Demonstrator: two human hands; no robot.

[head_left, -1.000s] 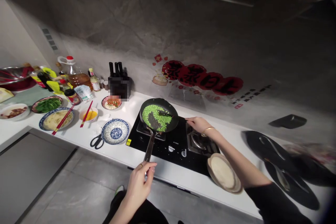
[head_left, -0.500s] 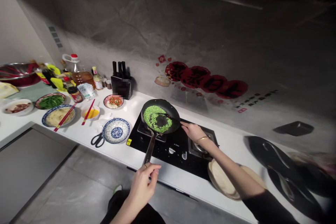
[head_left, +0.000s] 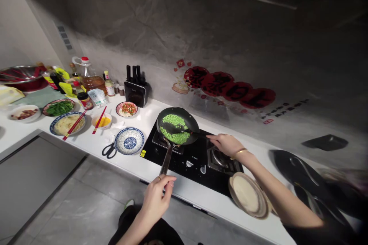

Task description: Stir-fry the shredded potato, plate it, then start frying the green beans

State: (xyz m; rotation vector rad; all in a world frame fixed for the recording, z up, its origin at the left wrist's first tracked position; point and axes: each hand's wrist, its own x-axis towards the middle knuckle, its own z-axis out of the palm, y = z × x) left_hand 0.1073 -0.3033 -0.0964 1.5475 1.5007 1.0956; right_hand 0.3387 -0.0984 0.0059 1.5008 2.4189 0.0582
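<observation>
My left hand is closed on the end of the long handle of a dark frying pan, which sits over the left burner of the black gas stove. Bright green peas lie in the pan, parted by a dark curved strip of bare bottom. My right hand grips the handle of a black spatula. The spatula's head is among the peas, near the pan's right side.
Left of the stove are a blue-and-white plate, scissors, a bowl of beaten egg with red chopsticks and a knife block. Filled dishes and bottles stand farther left. A round wooden-looking vessel is at the right.
My right hand has drawn the spatula to the right and slightly down, shifting the peas. My left hand stays on the pan handle. The view has turned slightly.
</observation>
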